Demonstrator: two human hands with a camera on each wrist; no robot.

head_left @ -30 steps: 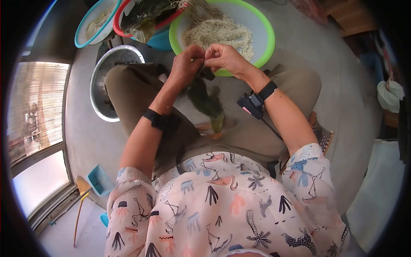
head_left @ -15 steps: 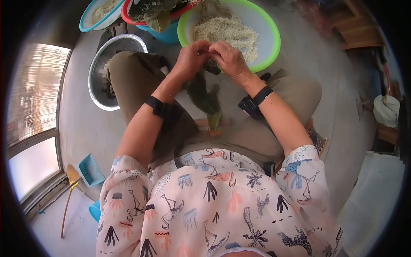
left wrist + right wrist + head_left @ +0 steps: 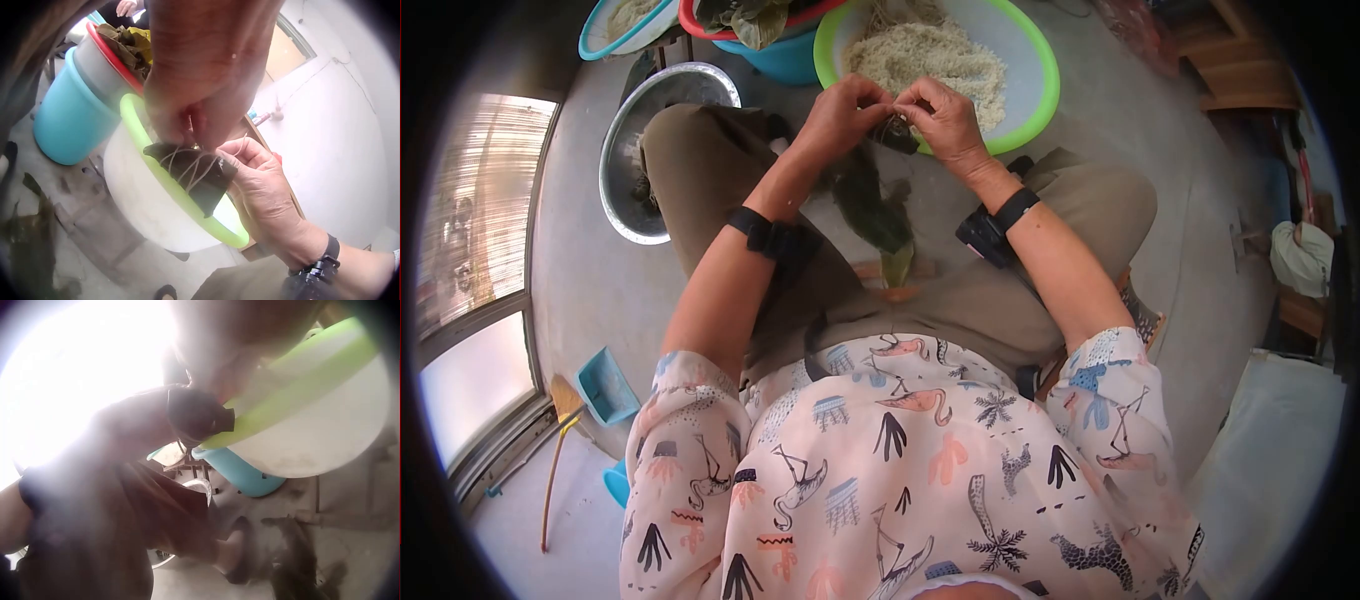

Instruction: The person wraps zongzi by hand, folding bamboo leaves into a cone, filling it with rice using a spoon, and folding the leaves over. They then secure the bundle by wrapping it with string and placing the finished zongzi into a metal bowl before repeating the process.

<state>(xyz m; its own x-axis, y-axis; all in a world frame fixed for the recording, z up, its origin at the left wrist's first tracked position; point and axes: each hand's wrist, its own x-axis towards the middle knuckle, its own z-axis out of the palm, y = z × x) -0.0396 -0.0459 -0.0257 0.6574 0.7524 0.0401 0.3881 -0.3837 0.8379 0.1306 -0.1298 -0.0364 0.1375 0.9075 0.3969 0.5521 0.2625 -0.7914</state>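
A dark leaf-wrapped bundle (image 3: 197,175), wound with thin pale string, hangs beneath both hands in the left wrist view; it is a dark shape (image 3: 199,417) in the right wrist view. The left hand (image 3: 840,115) pinches at the string above it, fingertips close to those of the other hand. With thumb and fingers the right hand (image 3: 945,122) pinches string at the bundle's top, as the right hand (image 3: 259,181) also shows in the left wrist view. Behind the hands stands a green-rimmed basin (image 3: 1050,85) with white rice (image 3: 930,60).
Long green leaves (image 3: 875,215) lie between the knees. A metal bowl (image 3: 612,165) stands at the left. Behind it are a blue-rimmed basin (image 3: 590,40) and a red-rimmed basin (image 3: 690,22) of leaves above a blue bucket (image 3: 785,62). A blue dustpan (image 3: 607,385) lies lower left.
The hands have shifted slightly upward in the head view and stay close together at the bundle. Both index fingers and thumbs now meet at the string. The head view has moved a little.
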